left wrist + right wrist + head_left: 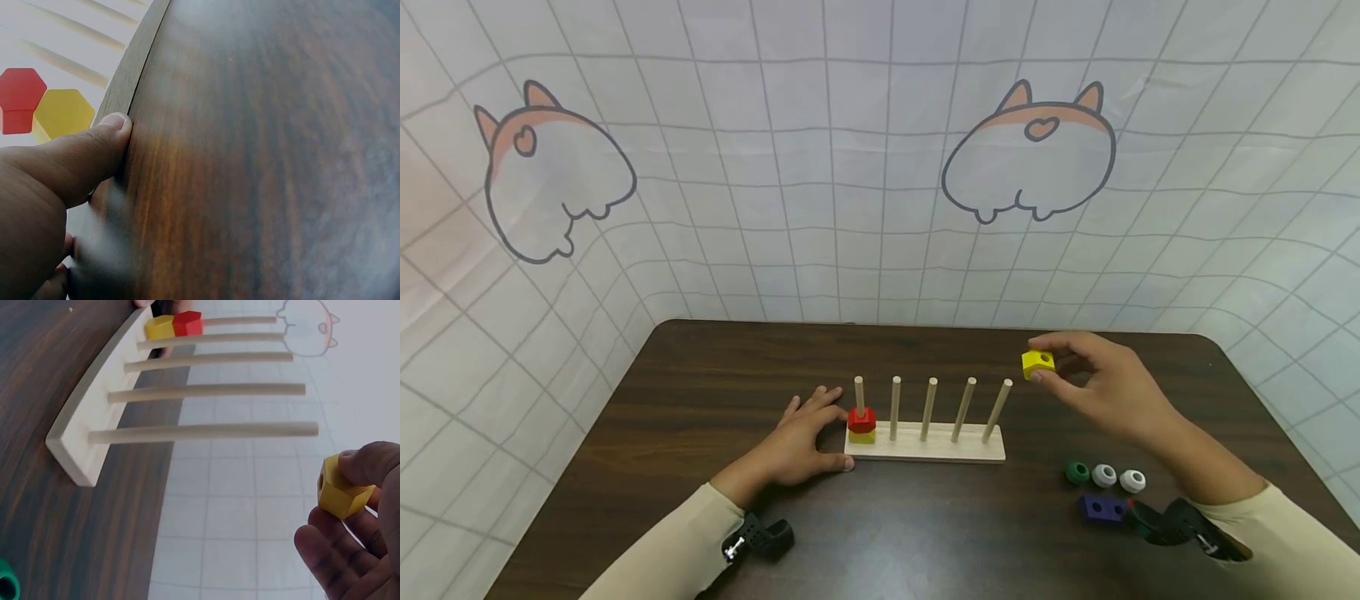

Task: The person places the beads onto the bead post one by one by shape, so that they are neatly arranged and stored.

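Note:
My right hand (1108, 383) pinches a yellow hexagonal bead (1037, 362) between thumb and fingers, raised to the right of the wooden peg board (928, 450). In the right wrist view the hole of this yellow bead (342, 490) faces the pegs. My left hand (801, 442) grips the board's left end, its thumb (106, 137) against the front edge and the index finger behind. On the leftmost peg a red hexagonal bead (862, 420) rests on top of another yellow bead (862, 437). The other pegs, such as the rightmost peg (206, 432), are bare.
Right of the board, on the dark wooden table (722, 375), lie a green bead (1077, 472), two white beads (1104, 476) and a purple block (1102, 509). The right wrist camera (1172, 523) partly covers things there. A patterned white cloth (865, 167) hangs behind.

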A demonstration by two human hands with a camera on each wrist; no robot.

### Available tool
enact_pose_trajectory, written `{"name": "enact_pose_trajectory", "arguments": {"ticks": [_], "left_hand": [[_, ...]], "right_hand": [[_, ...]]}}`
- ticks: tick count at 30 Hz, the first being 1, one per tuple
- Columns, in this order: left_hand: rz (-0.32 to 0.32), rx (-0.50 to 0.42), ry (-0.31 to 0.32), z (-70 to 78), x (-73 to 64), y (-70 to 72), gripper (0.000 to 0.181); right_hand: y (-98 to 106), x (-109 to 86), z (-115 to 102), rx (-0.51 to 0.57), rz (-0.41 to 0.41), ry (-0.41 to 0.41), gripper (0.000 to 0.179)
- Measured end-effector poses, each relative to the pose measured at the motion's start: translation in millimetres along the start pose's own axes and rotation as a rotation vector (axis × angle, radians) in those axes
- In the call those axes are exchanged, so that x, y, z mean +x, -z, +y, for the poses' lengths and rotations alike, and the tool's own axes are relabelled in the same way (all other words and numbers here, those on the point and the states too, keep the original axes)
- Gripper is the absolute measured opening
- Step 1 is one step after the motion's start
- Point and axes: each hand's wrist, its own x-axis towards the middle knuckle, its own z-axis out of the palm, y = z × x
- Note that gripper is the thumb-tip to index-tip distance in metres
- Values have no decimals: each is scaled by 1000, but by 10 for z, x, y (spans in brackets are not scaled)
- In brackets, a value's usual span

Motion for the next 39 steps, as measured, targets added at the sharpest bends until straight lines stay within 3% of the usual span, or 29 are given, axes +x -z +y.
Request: {"name": "enact_pose_trajectory", "arguments": {"ticks": [17, 39], "left_hand": [[2, -13, 8, 39, 6, 12, 53], [6, -3, 18, 20, 16, 3, 55]], "right_hand": [[-127, 221, -211, 45, -19, 77, 40], [-349, 433, -428, 87, -69, 107, 41]]}}
